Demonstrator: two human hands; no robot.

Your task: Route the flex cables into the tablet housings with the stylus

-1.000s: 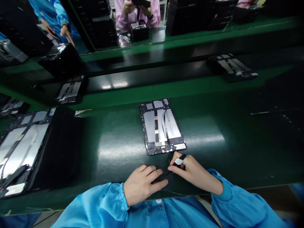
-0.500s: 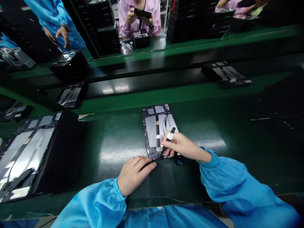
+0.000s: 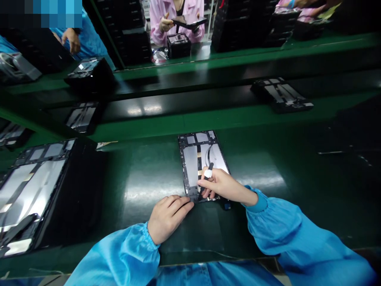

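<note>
An opened tablet [image 3: 191,161] lies on the green bench, its silvery inner plates, black frame and flat ribbon cables exposed. My right hand [image 3: 218,183] closes round a slim black pen-like tool [image 3: 210,167] with a white wrap; its lower tip points at the tablet's bottom edge. Whether the tip touches is too small to tell. Flat on the bench rests my left hand [image 3: 169,217], fingers stretched together, fingertips against the tablet's lower left corner. A small dark blue piece [image 3: 227,206] sticks out by the lower right corner.
To the left stands a tall stack of similar opened tablets [image 3: 35,194], a black tool on top. Beyond the bench runs a dark channel [image 3: 166,105] with another stack [image 3: 282,94] at right. Across it, a person in pink [image 3: 159,29] holds a dark flat device.
My right hand has shifted slightly left along the tablet's lower edge with the black tool. My left hand has hardly moved. The person across has tilted their device.
</note>
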